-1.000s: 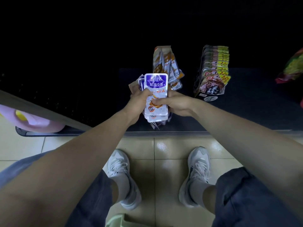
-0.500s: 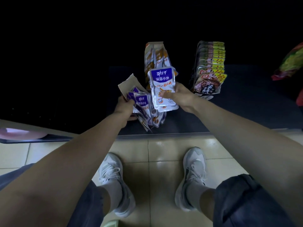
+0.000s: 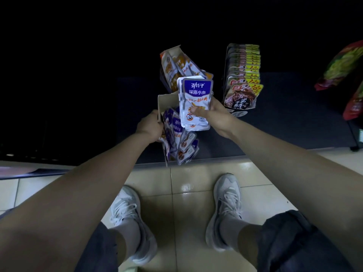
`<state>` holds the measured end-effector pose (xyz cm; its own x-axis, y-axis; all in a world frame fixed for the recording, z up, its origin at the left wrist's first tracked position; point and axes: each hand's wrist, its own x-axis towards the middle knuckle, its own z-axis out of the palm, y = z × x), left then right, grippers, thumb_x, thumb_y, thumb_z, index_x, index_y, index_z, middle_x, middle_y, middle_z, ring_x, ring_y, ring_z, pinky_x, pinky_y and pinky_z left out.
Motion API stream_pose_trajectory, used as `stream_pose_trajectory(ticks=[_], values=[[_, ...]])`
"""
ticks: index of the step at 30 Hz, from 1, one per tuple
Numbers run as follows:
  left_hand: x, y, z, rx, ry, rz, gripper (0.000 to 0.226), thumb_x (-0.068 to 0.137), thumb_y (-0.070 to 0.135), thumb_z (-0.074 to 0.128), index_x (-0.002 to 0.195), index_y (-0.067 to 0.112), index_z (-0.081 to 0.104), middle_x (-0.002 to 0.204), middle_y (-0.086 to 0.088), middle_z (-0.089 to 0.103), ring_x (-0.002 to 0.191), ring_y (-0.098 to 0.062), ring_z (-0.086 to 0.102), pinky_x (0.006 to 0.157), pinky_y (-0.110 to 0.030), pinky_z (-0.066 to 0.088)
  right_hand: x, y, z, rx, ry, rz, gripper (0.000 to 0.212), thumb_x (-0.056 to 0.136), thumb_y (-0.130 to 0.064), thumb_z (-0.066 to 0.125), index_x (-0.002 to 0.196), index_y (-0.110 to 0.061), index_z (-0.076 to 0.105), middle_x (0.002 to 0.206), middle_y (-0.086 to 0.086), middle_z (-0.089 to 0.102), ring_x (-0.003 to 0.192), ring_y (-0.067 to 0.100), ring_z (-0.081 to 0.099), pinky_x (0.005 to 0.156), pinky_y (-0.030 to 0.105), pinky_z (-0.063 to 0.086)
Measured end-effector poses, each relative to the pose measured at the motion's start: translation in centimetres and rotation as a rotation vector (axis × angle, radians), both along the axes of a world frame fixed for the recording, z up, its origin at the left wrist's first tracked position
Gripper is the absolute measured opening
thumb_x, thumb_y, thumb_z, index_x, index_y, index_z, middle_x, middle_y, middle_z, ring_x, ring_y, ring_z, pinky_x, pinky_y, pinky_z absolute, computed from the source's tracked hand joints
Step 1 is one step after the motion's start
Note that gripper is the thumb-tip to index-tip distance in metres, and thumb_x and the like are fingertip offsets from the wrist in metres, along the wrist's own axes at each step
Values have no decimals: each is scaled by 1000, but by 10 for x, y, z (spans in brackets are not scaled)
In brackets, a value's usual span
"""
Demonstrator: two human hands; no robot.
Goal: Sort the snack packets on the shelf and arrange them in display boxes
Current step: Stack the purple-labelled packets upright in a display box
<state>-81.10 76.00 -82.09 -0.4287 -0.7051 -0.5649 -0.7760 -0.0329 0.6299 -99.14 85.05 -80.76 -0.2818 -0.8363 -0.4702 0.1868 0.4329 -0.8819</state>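
Note:
My right hand grips a stack of purple-and-white fish snack packets, held upright above the dark shelf. My left hand holds the side wall of a cardboard display box at the shelf's front edge. More purple packets lie loosely inside that box, some spilling toward the edge. Behind it stands a box of orange-and-white packets.
A display box of dark packets with yellow corners stands to the right on the shelf. Red and green snack bags hang at the far right. Tiled floor and my two white shoes lie below the shelf edge.
My hands have come apart: the right lifted the packet stack up and to the right, and the left moved to the cardboard box, which now stands more upright.

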Motion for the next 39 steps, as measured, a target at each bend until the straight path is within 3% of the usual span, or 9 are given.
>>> stream_pose_trajectory(ticks=[6,10,12,15,18,22,26,30,39], values=[[7,-6,13,-265,271,124,56,84,39,52,134,14,50,123,-3,39,111,-17,47,99,-28,40,11,-9,4,-14,64,81,46,91,-6,63,133,-11,43,129,5,60,119,19,58,105,40,45],[-1,-7,21,-127,344,-7,81,70,48,76,139,26,41,129,4,36,124,-8,32,103,-23,30,24,-18,10,-40,128,185,44,92,-2,60,127,-20,41,111,-8,59,100,-1,58,86,14,50],[-5,-10,17,-106,403,53,82,61,47,79,132,27,44,131,-3,46,126,-14,41,107,-34,39,28,-24,10,-25,215,236,51,91,-8,63,135,-16,37,116,-6,59,105,0,57,92,17,49],[-3,-13,18,-174,495,71,74,61,38,76,125,25,43,125,-13,52,119,-19,52,101,-41,47,26,-34,4,4,492,319,63,86,-30,64,142,-22,35,131,5,52,126,21,44,108,38,36],[-3,-19,23,-223,510,34,71,60,36,77,122,25,43,123,-19,50,114,-20,56,96,-36,52,23,-41,3,102,875,373,52,92,-33,57,140,-22,39,131,9,40,126,26,28,99,31,24],[-4,-23,23,-275,495,30,70,60,38,76,122,31,43,122,-17,53,113,-20,58,94,-38,53,26,-43,5,-9,676,260,52,89,-18,65,137,-14,47,129,11,52,122,25,48,104,41,42],[-4,-19,25,-233,595,51,58,74,5,76,121,16,43,111,-2,62,102,-5,62,89,-27,53,23,-36,10,-32,549,160,46,84,-10,71,127,-8,55,117,6,65,106,16,60,95,28,49],[-8,-18,26,-233,610,27,54,79,-1,72,124,3,42,106,5,61,93,1,62,82,-18,50,24,-33,10,-94,419,80,34,85,-6,71,116,-12,59,111,1,66,102,11,61,94,21,48],[4,-18,12,-346,443,8,49,80,10,74,122,16,50,119,-3,60,105,-10,59,90,-23,50,30,-33,-1,-77,536,157,31,90,-7,63,121,-10,60,118,10,62,109,20,58,101,33,46]])
